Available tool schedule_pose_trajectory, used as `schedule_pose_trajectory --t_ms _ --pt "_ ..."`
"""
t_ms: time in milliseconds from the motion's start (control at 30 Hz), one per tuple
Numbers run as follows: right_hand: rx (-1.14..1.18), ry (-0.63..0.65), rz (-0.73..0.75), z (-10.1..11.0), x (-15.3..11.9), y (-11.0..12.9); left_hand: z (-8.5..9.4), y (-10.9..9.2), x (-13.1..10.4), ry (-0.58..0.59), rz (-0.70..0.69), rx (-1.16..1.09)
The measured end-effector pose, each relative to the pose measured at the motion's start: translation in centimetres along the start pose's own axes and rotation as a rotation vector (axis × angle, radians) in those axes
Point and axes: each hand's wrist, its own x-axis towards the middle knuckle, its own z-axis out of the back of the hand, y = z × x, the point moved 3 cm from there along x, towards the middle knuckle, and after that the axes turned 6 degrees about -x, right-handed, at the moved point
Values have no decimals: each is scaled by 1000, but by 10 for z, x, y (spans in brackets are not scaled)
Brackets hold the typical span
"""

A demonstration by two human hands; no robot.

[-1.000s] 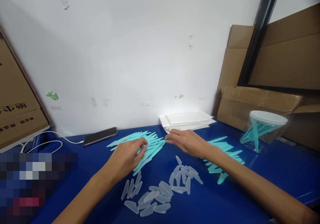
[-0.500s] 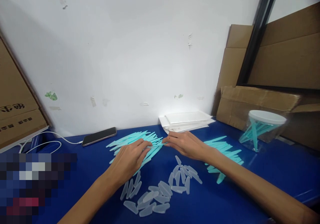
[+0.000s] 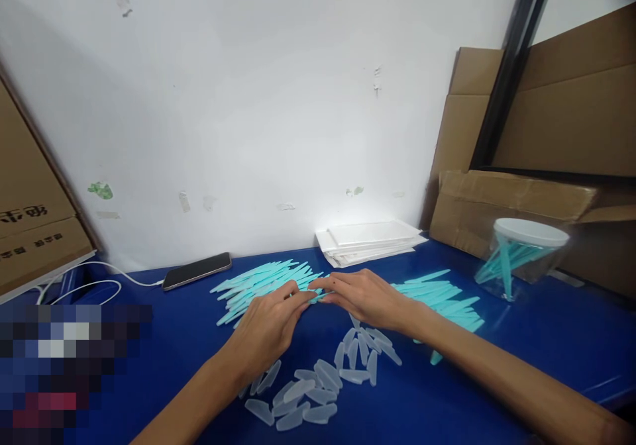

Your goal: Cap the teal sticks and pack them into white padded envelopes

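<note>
Both hands meet above the middle of the table, their fingertips nearly touching around one slim turquoise stick (image 3: 318, 296). My left hand (image 3: 278, 312) pinches its left end, and my right hand (image 3: 365, 296) grips the right end; the fingers hide most of it. Behind the left hand lies a pile of similar turquoise sticks (image 3: 263, 283). A second pile of these sticks (image 3: 447, 302) spreads to the right, partly behind the right forearm. Closer to me, several frosted translucent caps (image 3: 298, 392) lie in loose groups on the blue table (image 3: 397, 405).
A phone (image 3: 197, 271) with a white cable lies at the back left. White sheets (image 3: 372, 240) are stacked against the wall. On the right stands a clear tub (image 3: 521, 256) with a white lid and turquoise sticks inside. Cardboard (image 3: 511, 200) borders the table.
My hands have come closer together and slightly nearer to me, the left moving right. The stick between them shows less now. The piles, caps and tub stay where they were.
</note>
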Motion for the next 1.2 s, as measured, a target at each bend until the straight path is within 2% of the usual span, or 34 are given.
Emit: schedule_pose_trajectory --t_ms 100,233,267,333,433,600,733,867,933,1067,1200 --pt "-72 37 -58 5 2 -10 4 5 1 -39 27 141" --pt "-237 5 -230 17 -4 -46 13 19 1 -54 119 347" --pt "-279 40 -277 19 -7 -57 15 23 1 -41 144 385" --pt "-297 189 -358 20 -16 -80 18 28 1 -7 193 441" --pt "-158 357 -481 21 -31 -107 19 32 1 43 245 483" --pt "212 547 -552 14 -56 -137 17 31 1 51 242 511" --pt "296 558 -622 6 -71 -156 15 28 0 17 223 483" --pt "255 586 -656 2 -79 -165 19 21 -1 -2 176 343" --pt "238 602 -666 1 -78 -163 23 17 -1 56 166 223" --pt "229 593 -673 2 -71 -152 36 16 -3 263 227 14" --pt "210 558 -668 6 -62 -139 53 22 -6 332 328 -26"
